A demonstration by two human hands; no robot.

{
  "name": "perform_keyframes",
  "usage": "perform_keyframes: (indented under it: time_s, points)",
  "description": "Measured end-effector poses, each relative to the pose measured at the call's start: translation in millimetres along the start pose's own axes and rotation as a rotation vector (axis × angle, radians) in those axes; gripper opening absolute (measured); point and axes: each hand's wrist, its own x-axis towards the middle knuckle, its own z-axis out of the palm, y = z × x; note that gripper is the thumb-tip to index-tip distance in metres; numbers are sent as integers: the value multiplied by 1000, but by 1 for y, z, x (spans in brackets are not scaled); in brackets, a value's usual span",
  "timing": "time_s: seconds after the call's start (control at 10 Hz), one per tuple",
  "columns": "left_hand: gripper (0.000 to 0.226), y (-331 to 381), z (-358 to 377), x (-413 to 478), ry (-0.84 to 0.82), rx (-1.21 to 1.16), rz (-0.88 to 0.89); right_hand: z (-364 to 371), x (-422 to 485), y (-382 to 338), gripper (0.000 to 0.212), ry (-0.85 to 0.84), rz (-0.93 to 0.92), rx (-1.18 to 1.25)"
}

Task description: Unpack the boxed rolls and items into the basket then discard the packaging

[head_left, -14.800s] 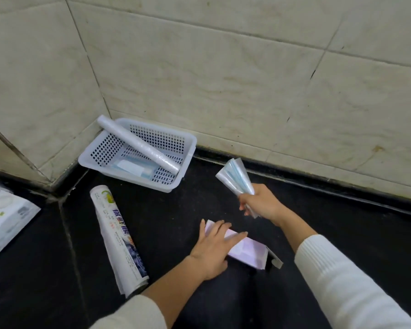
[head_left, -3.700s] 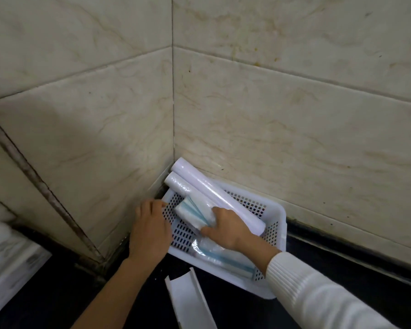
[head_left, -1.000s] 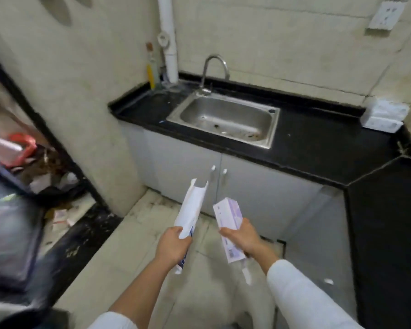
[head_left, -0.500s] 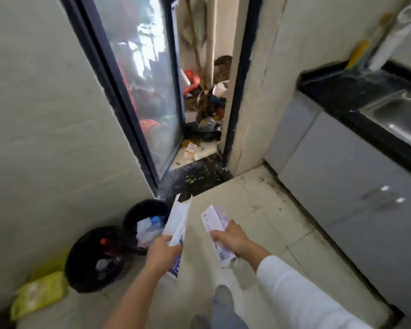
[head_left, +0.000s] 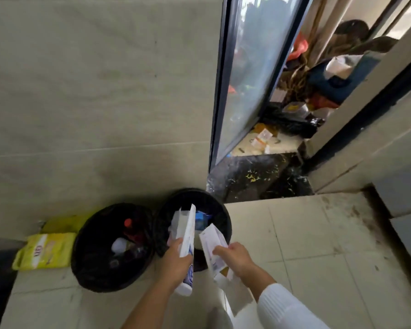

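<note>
Two hands, two boxes: both empties are with me at the bins, nothing dropped yet.
Left hand (head_left: 176, 263): fingers wrapped tight round the long white box (head_left: 186, 236); its open top end pokes up over the right-hand bin (head_left: 223, 219).
Right hand (head_left: 234, 256): pinching the smaller purple-white box (head_left: 211, 243) by its lower half, thumb on top, with a loose flap dangling underneath.
Where the packaging is: both boxes are in the air above the near rim of that bin, neither one inside.
Risk 1: the long box is longer than the gap left in the bin, I reckon. Let go flat and it could bridge the rim and tip out onto the floor tiles (head_left: 294, 238).
Risk 2: the bin already has stuff in it, so the small box might bounce off the pile.
Risk 3: the left bin (head_left: 86, 264) sits touching the right one, so a sloppy toss lands in the wrong bag or down the crack between them.
Further out: a yellow packet (head_left: 44, 254) lies by the wall, and clutter shows past the glass door (head_left: 242, 79).
</note>
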Motion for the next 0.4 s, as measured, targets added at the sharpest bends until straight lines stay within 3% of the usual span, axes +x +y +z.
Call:
perform_keyframes:
  time_s: [0.2, 0.4]
  points:
    - [56, -42, 29, 86, 9, -35, -34, 31, 90, 10, 22, -10, -56, 7]
    - [51, -18, 6, 67, 17, 4, 0, 19, 65, -11, 22, -16, -84, -28]
